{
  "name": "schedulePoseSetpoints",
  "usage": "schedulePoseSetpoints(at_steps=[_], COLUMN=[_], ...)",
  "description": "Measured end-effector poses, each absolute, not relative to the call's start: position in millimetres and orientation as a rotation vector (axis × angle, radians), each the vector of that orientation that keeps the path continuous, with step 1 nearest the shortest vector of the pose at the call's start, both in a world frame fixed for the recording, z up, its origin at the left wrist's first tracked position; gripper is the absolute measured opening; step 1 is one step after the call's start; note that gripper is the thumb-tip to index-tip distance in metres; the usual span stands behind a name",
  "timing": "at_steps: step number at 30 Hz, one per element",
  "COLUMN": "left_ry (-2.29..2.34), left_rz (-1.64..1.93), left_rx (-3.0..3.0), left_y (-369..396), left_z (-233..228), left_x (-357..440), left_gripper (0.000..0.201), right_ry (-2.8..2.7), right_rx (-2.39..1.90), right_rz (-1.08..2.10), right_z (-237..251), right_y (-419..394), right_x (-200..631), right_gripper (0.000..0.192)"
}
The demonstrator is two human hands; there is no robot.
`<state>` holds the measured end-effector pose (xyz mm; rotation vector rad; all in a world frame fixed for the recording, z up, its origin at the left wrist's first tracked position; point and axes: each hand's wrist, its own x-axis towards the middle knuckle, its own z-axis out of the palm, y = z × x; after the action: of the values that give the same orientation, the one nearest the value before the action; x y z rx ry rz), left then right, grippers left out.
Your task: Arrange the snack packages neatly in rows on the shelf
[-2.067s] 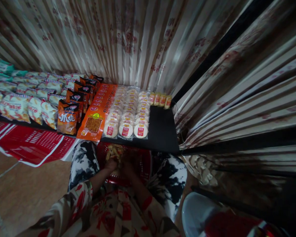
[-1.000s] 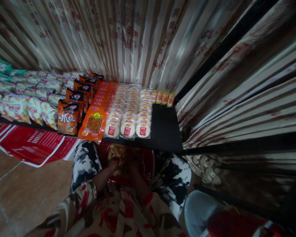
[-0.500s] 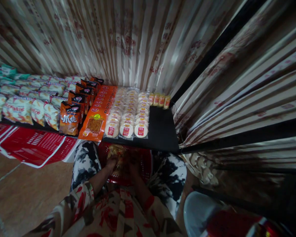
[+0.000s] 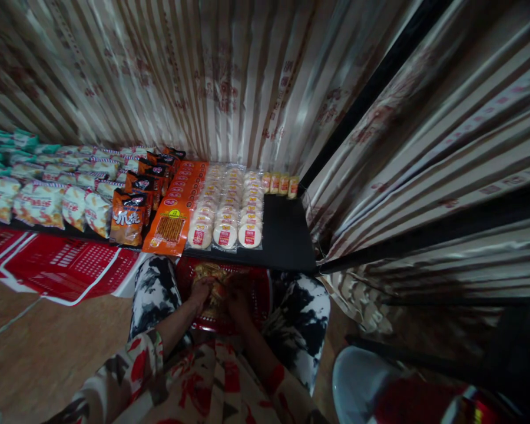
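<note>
Between my knees sits a red basket (image 4: 260,294) with golden, shiny packets (image 4: 212,271) in it. My left hand (image 4: 202,290) reaches into it from the left, fingers closed round the edge of a golden packet. From the right side my right hand (image 4: 237,296) lies against the same golden heap, close to the left hand. Its fingers are lost in shadow. A small orange patch (image 4: 219,290) shows between the two hands. How many packets lie there is too dark to make out.
On the black shelf (image 4: 287,229) ahead stand rows of round white crackers (image 4: 225,234), small yellow packs (image 4: 283,184), an orange stick-snack bag (image 4: 170,227), brown-orange bags (image 4: 127,218) and white bags (image 4: 42,203). Red baskets (image 4: 62,265) lie left; a pale tub (image 4: 357,377) right. Curtains (image 4: 229,76) hang behind.
The view has shifted slightly. My hands stay at the golden packets in the basket, and an orange patch now shows more clearly between them.
</note>
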<state>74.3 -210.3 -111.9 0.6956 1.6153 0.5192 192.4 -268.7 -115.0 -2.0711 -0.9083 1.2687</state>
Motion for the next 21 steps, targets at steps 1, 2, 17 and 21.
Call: schedulePoseSetpoints(at_steps=[1, 2, 17, 21], left_ry=[1.609, 1.600, 1.572, 1.553], left_rz=[0.521, 0.526, 0.518, 0.517], left_rx=[0.697, 0.709, 1.050, 1.116], left_y=[-210, -210, -214, -214], left_z=[-110, -109, -83, -75], left_x=[75, 75, 97, 104], left_gripper=[0.024, 0.023, 0.020, 0.024], right_ry=[-0.926, -0.945, -1.263, -1.311], right_rx=[-2.068, -2.069, -1.995, -1.993], right_rz=[1.274, 1.272, 1.064, 0.968], right_z=[-114, -114, -77, -67], right_y=[-270, -271, -278, -282], right_x=[192, 193, 202, 205], right_gripper=[0.030, 0.029, 0.032, 0.037])
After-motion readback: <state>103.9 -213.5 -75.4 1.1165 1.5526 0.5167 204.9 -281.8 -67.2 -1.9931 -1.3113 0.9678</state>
